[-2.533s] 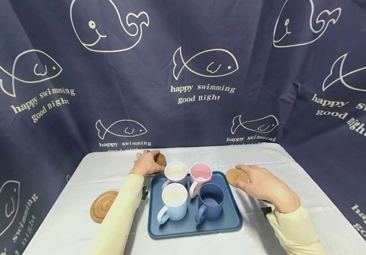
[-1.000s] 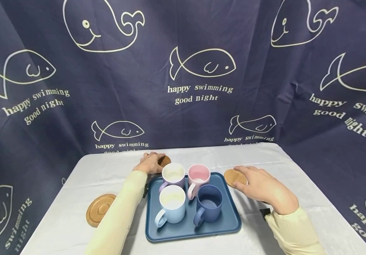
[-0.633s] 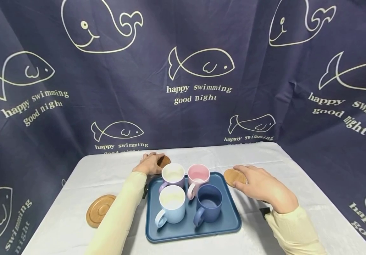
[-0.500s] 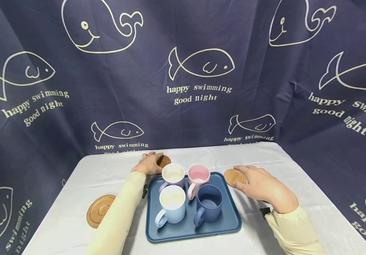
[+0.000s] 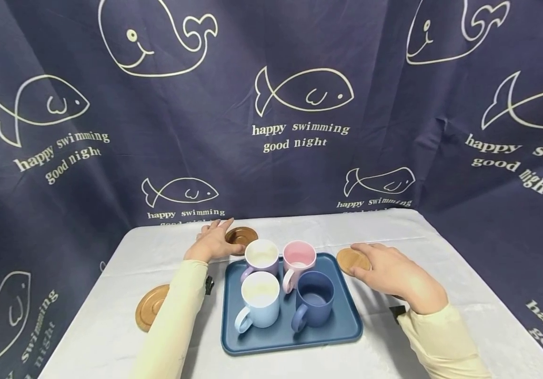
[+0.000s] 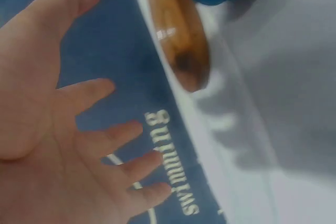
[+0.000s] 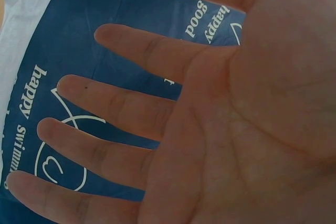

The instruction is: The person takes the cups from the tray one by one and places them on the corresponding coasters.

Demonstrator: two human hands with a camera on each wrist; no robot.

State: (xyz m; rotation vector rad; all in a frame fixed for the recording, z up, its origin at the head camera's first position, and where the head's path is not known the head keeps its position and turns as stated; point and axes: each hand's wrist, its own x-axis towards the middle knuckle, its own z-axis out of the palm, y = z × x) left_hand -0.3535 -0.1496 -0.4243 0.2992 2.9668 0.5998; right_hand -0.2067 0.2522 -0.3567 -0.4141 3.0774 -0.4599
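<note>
My left hand [image 5: 212, 242] is spread beside a brown round wooden coaster [image 5: 243, 237] at the back of the table, its thumb close to the coaster's near edge. In the left wrist view that hand's fingers are apart with nothing between them. My right hand [image 5: 396, 273] reaches to a lighter wooden coaster [image 5: 353, 261] right of the tray, thumb and index finger at its edge; the right wrist view shows those fingers extended and the palm bare. Between the hands, a blue tray [image 5: 281, 345] bears a lilac mug [image 5: 261, 258], a pink mug [image 5: 298, 258], a light blue mug [image 5: 259, 302] and a navy mug [image 5: 315, 300].
A third wooden coaster [image 5: 150, 308] lies left of the tray, partly hidden by the left sleeve [image 5: 174, 316]. A white cloth [image 5: 390, 231] covers the table. Dark blue curtain [image 5: 300, 184] with fish prints stands close behind and at both sides.
My left hand has let go of the back coaster, which was tilted up and now lies flatter. That hand has drawn slightly left and its fingers have spread. The right hand holds its place.
</note>
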